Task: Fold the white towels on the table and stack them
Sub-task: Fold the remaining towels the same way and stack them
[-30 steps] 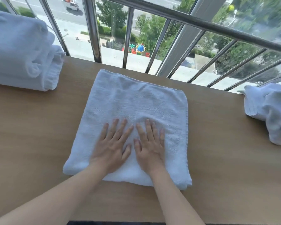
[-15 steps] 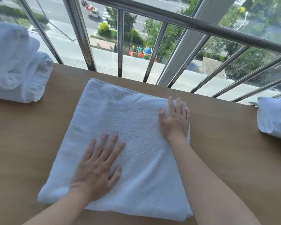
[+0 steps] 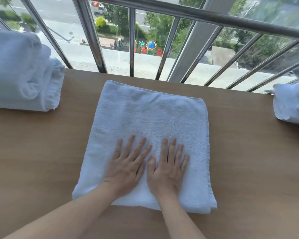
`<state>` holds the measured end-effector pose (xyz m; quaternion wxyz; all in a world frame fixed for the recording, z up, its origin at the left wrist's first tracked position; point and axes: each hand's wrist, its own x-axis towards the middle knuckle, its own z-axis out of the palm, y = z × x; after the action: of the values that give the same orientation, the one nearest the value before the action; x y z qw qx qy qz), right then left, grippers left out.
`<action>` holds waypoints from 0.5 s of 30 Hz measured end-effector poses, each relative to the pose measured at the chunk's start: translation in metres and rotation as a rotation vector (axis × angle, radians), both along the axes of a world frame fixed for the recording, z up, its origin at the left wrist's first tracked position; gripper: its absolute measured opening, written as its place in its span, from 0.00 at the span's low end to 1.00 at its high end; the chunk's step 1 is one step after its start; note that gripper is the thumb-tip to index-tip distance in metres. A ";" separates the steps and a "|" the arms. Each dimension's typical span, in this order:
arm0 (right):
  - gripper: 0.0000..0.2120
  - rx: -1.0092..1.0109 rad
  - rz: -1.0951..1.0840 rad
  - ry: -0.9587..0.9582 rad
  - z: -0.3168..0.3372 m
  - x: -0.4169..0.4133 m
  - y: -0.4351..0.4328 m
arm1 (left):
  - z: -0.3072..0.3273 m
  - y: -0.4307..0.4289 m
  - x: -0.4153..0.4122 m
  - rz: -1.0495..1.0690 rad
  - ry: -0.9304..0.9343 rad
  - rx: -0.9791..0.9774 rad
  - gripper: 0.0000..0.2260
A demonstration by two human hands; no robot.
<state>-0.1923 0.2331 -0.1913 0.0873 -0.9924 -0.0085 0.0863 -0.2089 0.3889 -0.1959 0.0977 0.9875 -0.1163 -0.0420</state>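
Note:
A white towel [image 3: 150, 118], folded into a rough square, lies flat in the middle of the wooden table [image 3: 248, 152]. My left hand [image 3: 128, 166] and my right hand [image 3: 167, 169] lie side by side on its near half, palms down with fingers straight and spread, pressing on the cloth. A stack of folded white towels [image 3: 19, 73] sits at the far left of the table. At the far right edge lies a crumpled white towel [image 3: 293, 107], partly cut off by the frame.
A metal railing [image 3: 162, 14] with slanted bars runs along the table's far edge, with glass and a street far below behind it. Bare wood shows on both sides of the middle towel and along the near edge.
My right hand has come back from the towel's far right corner to the near half, beside my left hand. The left hand has shifted slightly toward the centre. Both press flat again.

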 end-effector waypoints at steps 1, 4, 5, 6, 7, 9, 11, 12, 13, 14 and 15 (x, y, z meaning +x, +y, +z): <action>0.34 -0.008 0.002 -0.014 0.000 0.004 0.000 | 0.000 0.008 0.008 -0.083 -0.003 0.001 0.25; 0.35 -0.028 -0.002 -0.058 -0.003 0.007 0.004 | -0.002 0.042 0.059 -0.116 0.015 0.007 0.28; 0.36 -0.034 0.001 -0.070 -0.005 0.006 0.005 | -0.003 0.051 0.079 -0.029 0.019 -0.014 0.28; 0.36 -0.039 0.004 -0.079 -0.007 0.006 0.005 | -0.004 0.059 0.099 0.058 0.030 -0.027 0.29; 0.36 -0.043 0.005 -0.089 -0.009 0.006 0.004 | -0.004 0.064 0.117 0.129 0.043 -0.024 0.29; 0.36 -0.048 0.004 -0.119 -0.014 0.008 0.002 | -0.005 0.071 0.152 0.212 0.066 -0.010 0.29; 0.36 -0.046 0.011 -0.139 -0.015 0.008 0.002 | -0.003 0.075 0.175 0.252 0.070 -0.004 0.29; 0.36 -0.043 0.013 -0.146 -0.016 0.008 0.003 | -0.004 0.076 0.183 0.262 0.067 0.002 0.29; 0.36 -0.043 0.013 -0.149 -0.016 0.008 0.003 | -0.004 0.076 0.187 0.265 0.066 0.009 0.29; 0.36 -0.044 0.015 -0.146 -0.016 0.009 0.003 | -0.004 0.075 0.189 0.265 0.064 0.013 0.29; 0.36 -0.043 0.015 -0.144 -0.015 0.009 0.003 | -0.004 0.074 0.188 0.265 0.058 0.011 0.29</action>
<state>-0.1832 0.2360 -0.2064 0.0647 -0.9976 -0.0205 0.0156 -0.0214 0.4628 -0.2001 0.1002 0.9931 0.0183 -0.0577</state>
